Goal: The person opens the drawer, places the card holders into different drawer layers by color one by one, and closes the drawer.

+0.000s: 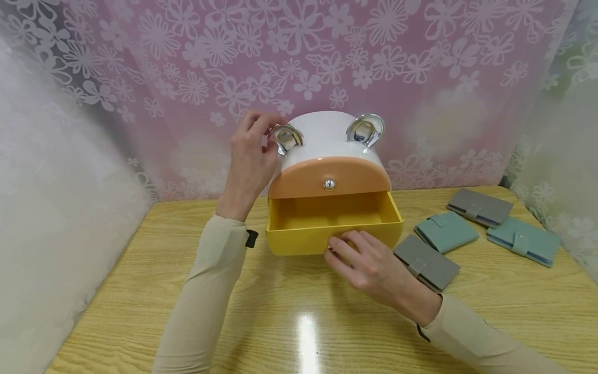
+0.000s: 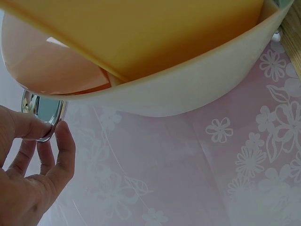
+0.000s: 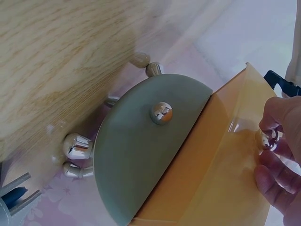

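Observation:
A rounded white drawer cabinet (image 1: 322, 130) with silver ears stands at the back of the table. My left hand (image 1: 252, 161) pinches its left ear (image 1: 290, 136) between thumb and fingers. The yellow drawer (image 1: 294, 242) is pulled out, and its visible inside holds nothing. My right hand (image 1: 374, 265) pinches that drawer's silver knob (image 3: 266, 140), which the fingers largely cover in the head view. Above it, the orange drawer (image 1: 299, 181) is closed. In the right wrist view a green lower drawer (image 3: 136, 141) shows, closed, with its own round knob (image 3: 162, 113).
Right of the cabinet lie several wallets: a grey one (image 1: 430, 264) close to my right hand, a green one (image 1: 446, 232), another grey one (image 1: 478, 205) and another green one (image 1: 528, 243). A flowered curtain (image 1: 196, 104) hangs behind the wooden table (image 1: 154, 270).

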A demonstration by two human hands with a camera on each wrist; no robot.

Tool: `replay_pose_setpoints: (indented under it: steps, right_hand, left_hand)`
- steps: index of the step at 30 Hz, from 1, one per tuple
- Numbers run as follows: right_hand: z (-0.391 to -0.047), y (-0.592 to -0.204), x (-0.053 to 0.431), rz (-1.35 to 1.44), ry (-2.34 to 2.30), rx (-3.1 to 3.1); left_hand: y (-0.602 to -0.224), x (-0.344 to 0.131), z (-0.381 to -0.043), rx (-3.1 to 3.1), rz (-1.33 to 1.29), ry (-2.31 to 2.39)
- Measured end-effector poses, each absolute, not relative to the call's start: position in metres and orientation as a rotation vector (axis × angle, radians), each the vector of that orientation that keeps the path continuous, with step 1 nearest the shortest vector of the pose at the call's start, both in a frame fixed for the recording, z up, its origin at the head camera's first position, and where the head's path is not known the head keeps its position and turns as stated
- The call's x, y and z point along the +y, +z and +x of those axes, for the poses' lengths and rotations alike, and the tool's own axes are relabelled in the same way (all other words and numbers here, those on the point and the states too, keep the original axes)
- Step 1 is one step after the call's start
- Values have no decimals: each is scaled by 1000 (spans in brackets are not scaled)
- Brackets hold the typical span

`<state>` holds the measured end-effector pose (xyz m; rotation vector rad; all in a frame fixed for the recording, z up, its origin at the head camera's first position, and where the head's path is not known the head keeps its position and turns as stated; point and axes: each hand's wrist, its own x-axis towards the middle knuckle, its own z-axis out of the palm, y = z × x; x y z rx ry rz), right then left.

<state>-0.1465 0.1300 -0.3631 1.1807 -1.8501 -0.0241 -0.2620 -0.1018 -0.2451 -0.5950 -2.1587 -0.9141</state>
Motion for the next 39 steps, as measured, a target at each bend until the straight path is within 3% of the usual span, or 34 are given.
replay_pose_setpoints:
  steps: [39]
  right_hand:
    - [-136, -362, 131, 1199, 31, -1795]
  left_hand:
    - [-245, -101, -261, -2164, -589, -917]
